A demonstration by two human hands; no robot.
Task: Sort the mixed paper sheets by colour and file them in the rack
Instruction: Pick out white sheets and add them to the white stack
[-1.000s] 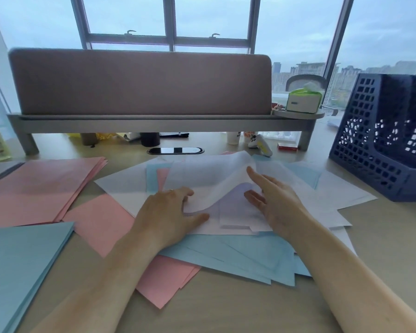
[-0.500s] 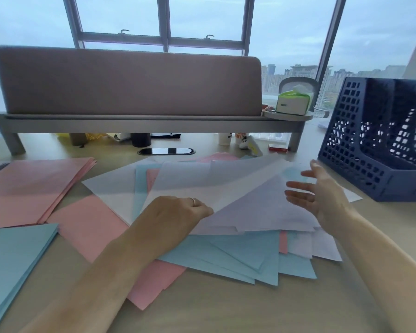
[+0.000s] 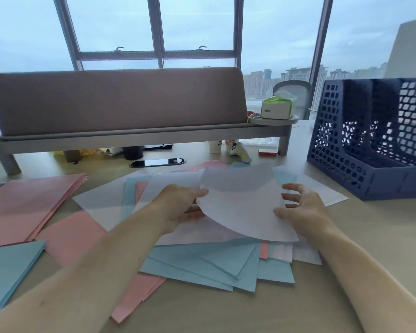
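Raised white sheet [image 3: 245,212] in left hand [image 3: 178,210], right hand [image 3: 305,212] spread beside

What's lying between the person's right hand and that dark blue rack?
In the head view, corners of white sheets from the mixed pile poke out past the right hand; beyond them, bare desk up to the rack.

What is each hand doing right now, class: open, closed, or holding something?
Left hand: pinches the white sheet at its left edge.
Right hand: open, fingers spread beside the sheet's right edge.

Beyond the fingers [image 3: 291,188], a grey shelf [image 3: 139,135] carries a green tissue box [image 3: 275,109]; paper cups [image 3: 214,147] stand beneath it on the bench [image 3: 382,236].
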